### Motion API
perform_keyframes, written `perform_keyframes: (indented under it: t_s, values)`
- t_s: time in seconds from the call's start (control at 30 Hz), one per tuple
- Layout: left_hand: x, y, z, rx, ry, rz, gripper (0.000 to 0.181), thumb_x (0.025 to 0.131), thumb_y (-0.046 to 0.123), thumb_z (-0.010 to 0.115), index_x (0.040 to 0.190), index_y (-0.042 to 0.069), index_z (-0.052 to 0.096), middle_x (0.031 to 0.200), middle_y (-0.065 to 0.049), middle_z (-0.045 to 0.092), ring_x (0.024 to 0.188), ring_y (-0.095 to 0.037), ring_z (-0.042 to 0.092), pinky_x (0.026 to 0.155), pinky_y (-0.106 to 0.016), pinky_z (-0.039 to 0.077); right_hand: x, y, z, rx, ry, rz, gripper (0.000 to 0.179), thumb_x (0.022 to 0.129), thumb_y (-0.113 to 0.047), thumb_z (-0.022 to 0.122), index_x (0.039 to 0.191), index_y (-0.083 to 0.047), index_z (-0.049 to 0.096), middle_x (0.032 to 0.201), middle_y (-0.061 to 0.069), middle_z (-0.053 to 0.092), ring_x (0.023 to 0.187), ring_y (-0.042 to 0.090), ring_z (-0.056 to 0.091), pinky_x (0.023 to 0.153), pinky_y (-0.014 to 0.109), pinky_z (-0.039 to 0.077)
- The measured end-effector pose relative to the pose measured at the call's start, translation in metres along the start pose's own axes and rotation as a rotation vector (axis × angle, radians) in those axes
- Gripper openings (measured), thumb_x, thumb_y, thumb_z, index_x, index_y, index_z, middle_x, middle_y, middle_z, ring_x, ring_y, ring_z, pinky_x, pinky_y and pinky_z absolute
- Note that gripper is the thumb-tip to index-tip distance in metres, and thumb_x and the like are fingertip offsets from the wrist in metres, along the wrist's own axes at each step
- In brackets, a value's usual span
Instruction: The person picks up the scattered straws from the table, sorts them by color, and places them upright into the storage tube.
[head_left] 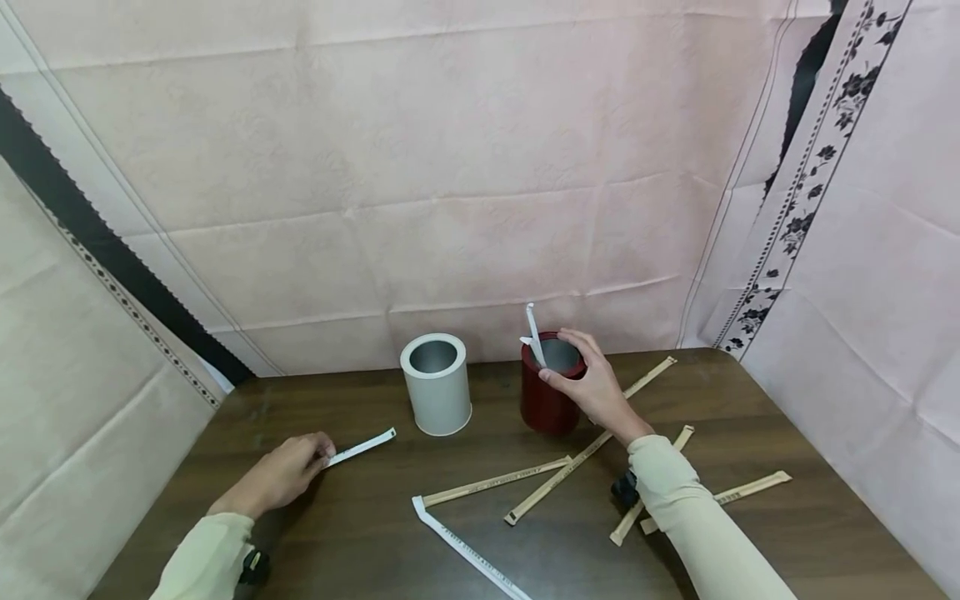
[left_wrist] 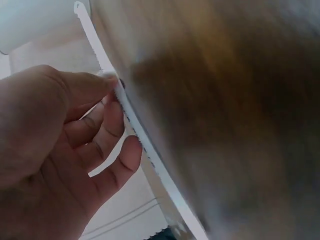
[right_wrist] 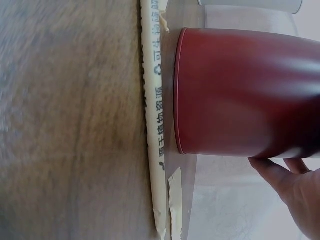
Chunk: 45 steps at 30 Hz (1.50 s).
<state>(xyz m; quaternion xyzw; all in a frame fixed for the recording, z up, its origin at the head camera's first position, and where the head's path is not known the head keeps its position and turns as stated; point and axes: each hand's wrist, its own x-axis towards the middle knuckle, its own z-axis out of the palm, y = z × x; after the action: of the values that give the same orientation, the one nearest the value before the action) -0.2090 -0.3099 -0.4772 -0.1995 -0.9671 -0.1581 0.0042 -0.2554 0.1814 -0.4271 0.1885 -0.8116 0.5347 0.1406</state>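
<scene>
My left hand (head_left: 285,471) pinches a white paper-wrapped straw (head_left: 363,447) between thumb and fingertips, low over the left side of the table. In the left wrist view the straw (left_wrist: 145,132) runs slantwise past the fingertips. My right hand (head_left: 596,383) grips the dark red cup (head_left: 547,404) near its rim, thumb on the near side and forefinger on the far side. The cup stands upright. Inside it leans a white wrapped straw (head_left: 533,333), its top above the rim. A brown-wrapped straw (right_wrist: 154,115) lies beside the cup in the right wrist view.
A white cup (head_left: 441,396) stands upright left of the red one. Several brown-wrapped straws (head_left: 495,481) lie scattered over the wooden table (head_left: 360,542), some under my right arm. Another white straw (head_left: 468,550) is near the front. Cloth curtains (head_left: 450,167) surround the table's back and sides.
</scene>
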Motion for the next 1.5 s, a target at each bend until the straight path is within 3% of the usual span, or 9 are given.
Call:
perform_keyframes:
  t_s: [0.13, 0.27, 0.63, 0.77, 0.93, 1.1, 1.27, 1.4, 1.5]
  values:
    - [-0.002, 0.008, -0.005, 0.015, 0.036, 0.012, 0.007, 0.104, 0.003, 0.063, 0.108, 0.007, 0.068, 0.103, 0.0, 0.068, 0.101, -0.023, 0.067, 0.084, -0.045, 0.058, 0.004, 0.024, 0.005, 0.006, 0.012, -0.003, 0.075, 0.092, -0.014, 0.083, 0.155, 0.001, 0.046, 0.164, 0.019, 0.036, 0.146, 0.039, 0.04, 0.115, 0.059, 0.038]
    - [-0.001, 0.026, -0.014, 0.027, 0.143, 0.043, 0.011, 0.104, 0.003, 0.063, 0.112, 0.003, 0.07, 0.107, -0.004, 0.067, 0.1, -0.023, 0.067, 0.085, -0.046, 0.059, 0.006, 0.041, 0.009, 0.017, 0.024, -0.02, 0.076, 0.091, -0.018, 0.085, 0.156, -0.005, 0.047, 0.165, 0.013, 0.037, 0.146, 0.036, 0.04, 0.115, 0.06, 0.037]
    - [0.024, 0.108, -0.045, -0.025, 0.383, 0.164, 0.012, 0.099, 0.002, 0.07, 0.108, 0.01, 0.072, 0.097, 0.005, 0.065, 0.08, -0.008, 0.057, 0.07, -0.03, 0.053, 0.001, 0.045, 0.012, 0.012, 0.04, -0.028, 0.076, 0.091, -0.03, 0.086, 0.155, -0.011, 0.051, 0.162, 0.002, 0.041, 0.143, 0.027, 0.044, 0.112, 0.054, 0.041]
    - [0.037, 0.14, -0.058, -0.127, 0.471, 0.244, 0.013, 0.097, -0.001, 0.072, 0.107, 0.008, 0.071, 0.1, 0.001, 0.068, 0.088, -0.012, 0.066, 0.076, -0.035, 0.06, 0.002, 0.045, 0.011, 0.006, 0.042, -0.027, 0.076, 0.091, -0.031, 0.086, 0.155, -0.011, 0.05, 0.162, 0.002, 0.04, 0.142, 0.027, 0.045, 0.111, 0.053, 0.042]
    - [0.059, 0.181, -0.073, -0.335, 0.586, 0.317, 0.016, 0.097, -0.005, 0.072, 0.11, 0.002, 0.072, 0.103, -0.005, 0.07, 0.091, -0.017, 0.069, 0.079, -0.036, 0.063, 0.003, 0.04, 0.006, 0.016, 0.044, -0.031, 0.074, 0.092, -0.025, 0.085, 0.155, -0.008, 0.05, 0.163, 0.007, 0.04, 0.143, 0.032, 0.044, 0.113, 0.057, 0.041]
    - [0.082, 0.214, -0.086, -0.507, 0.654, 0.331, 0.016, 0.099, 0.003, 0.073, 0.115, 0.005, 0.075, 0.102, -0.003, 0.071, 0.09, -0.015, 0.067, 0.086, -0.035, 0.06, 0.004, 0.045, 0.006, -0.004, 0.047, -0.032, 0.075, 0.091, -0.031, 0.086, 0.155, -0.012, 0.05, 0.163, 0.004, 0.04, 0.142, 0.028, 0.045, 0.111, 0.054, 0.042]
    - [0.102, 0.246, -0.093, -0.685, 0.707, 0.395, 0.016, 0.098, 0.002, 0.073, 0.114, 0.002, 0.073, 0.101, -0.007, 0.073, 0.089, -0.016, 0.069, 0.082, -0.035, 0.062, 0.005, 0.042, 0.009, -0.023, 0.047, -0.027, 0.075, 0.091, -0.034, 0.086, 0.154, -0.015, 0.052, 0.161, 0.002, 0.041, 0.141, 0.026, 0.046, 0.111, 0.052, 0.043]
    - [0.115, 0.269, -0.094, -0.73, 0.741, 0.507, 0.018, 0.098, -0.001, 0.071, 0.117, -0.002, 0.07, 0.103, -0.012, 0.073, 0.093, -0.02, 0.072, 0.082, -0.034, 0.063, 0.006, 0.042, 0.009, -0.007, 0.052, -0.021, 0.075, 0.09, -0.034, 0.087, 0.154, -0.014, 0.052, 0.16, 0.0, 0.043, 0.141, 0.026, 0.047, 0.112, 0.052, 0.042]
    - [0.13, 0.278, -0.092, -0.714, 0.77, 0.545, 0.021, 0.099, 0.0, 0.07, 0.12, -0.002, 0.068, 0.105, -0.012, 0.073, 0.095, -0.021, 0.073, 0.083, -0.033, 0.063, 0.007, 0.042, 0.01, 0.002, 0.057, -0.027, 0.075, 0.09, -0.031, 0.087, 0.154, -0.011, 0.052, 0.159, 0.002, 0.043, 0.143, 0.028, 0.045, 0.115, 0.055, 0.04]
